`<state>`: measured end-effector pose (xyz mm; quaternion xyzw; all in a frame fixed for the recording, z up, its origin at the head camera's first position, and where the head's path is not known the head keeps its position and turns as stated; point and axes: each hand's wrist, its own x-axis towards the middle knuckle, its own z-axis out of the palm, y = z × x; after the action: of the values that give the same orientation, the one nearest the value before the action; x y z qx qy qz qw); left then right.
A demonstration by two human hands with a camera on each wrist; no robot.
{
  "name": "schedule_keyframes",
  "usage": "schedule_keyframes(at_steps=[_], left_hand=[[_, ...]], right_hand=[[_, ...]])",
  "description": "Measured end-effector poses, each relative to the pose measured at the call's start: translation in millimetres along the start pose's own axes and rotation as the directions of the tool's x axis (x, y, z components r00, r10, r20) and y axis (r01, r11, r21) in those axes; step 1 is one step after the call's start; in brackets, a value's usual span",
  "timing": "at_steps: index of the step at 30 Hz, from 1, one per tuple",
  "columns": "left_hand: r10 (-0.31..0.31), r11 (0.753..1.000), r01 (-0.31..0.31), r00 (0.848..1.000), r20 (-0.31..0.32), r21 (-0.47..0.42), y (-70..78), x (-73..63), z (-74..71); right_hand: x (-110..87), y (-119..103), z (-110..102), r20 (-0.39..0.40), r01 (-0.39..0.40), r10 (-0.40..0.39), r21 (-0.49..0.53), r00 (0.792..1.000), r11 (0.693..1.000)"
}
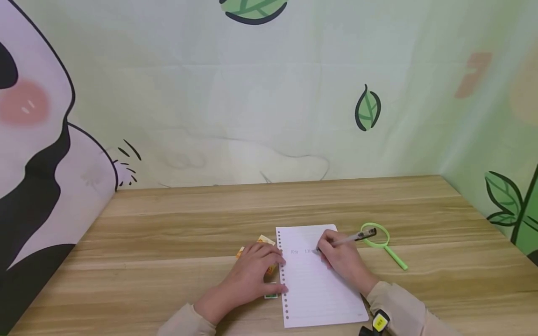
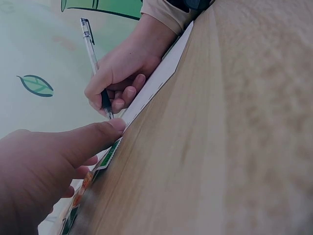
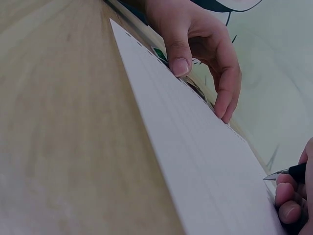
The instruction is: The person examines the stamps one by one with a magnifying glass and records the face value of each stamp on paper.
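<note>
The right hand (image 1: 346, 263) pinches a clear pen (image 1: 350, 239) on lined, punched paper (image 1: 321, 296), short of the wood-grained surface's (image 1: 126, 270) back edge. The left hand (image 1: 251, 271), fingers extended, half-hides printed pieces (image 1: 265, 240); a round green magnifier (image 1: 396, 258) lies rightward.

Clock directions are from the middle of one sheet of paper (image 1: 319, 294) on one tabletop (image 1: 168, 219): two hands, the left hand (image 1: 254, 270) at nine, the right hand (image 1: 344, 259) at two; one pen (image 1: 348, 239) at one; one magnifying glass (image 1: 396, 257) at two; one green card (image 1: 271, 296) at eight. Orange-and-yellow cards (image 1: 266, 240) at ten are partly hidden, their number unclear.
</note>
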<state>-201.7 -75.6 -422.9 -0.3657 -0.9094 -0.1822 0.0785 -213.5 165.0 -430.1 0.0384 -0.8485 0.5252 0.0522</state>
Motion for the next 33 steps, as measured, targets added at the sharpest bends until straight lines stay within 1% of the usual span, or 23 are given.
schedule_keyframes(at_steps=[4, 7, 12, 22, 29, 33], left_hand=[[-0.001, 1.0, 0.001, 1.0, -0.001, 0.0, -0.2, 0.0, 0.0], [-0.001, 1.0, 0.001, 1.0, 0.0, 0.0, -0.1, 0.1, 0.0], [0.002, 1.0, -0.002, 1.0, -0.004, 0.006, -0.1, 0.0, 0.5], [-0.022, 1.0, 0.022, 0.999, 0.023, 0.0, 0.3, 0.8, -0.3], [-0.007, 1.0, 0.007, 1.0, 0.002, -0.003, 0.4, 0.2, 0.0], [-0.006, 1.0, 0.006, 1.0, 0.003, 0.0, 0.3, 0.3, 0.0]], right_hand=[[0.3, 0.9, 0.2, -0.017, -0.023, 0.023, 0.003, 1.0, 1.0], [0.6, 1.2, 0.1, -0.022, -0.041, 0.04, -0.015, 0.999, 0.999], [0.9, 0.8, 0.2, -0.029, -0.035, 0.034, -0.043, 0.999, 0.998], [-0.6, -2.0, -0.9, -0.068, -0.088, 0.085, -0.044, 0.994, 0.995], [0.3, -0.9, -1.2, -0.067, -0.088, 0.088, -0.005, 0.994, 0.996], [0.3, -0.7, -1.3, -0.051, -0.074, 0.074, 0.004, 0.996, 0.997]])
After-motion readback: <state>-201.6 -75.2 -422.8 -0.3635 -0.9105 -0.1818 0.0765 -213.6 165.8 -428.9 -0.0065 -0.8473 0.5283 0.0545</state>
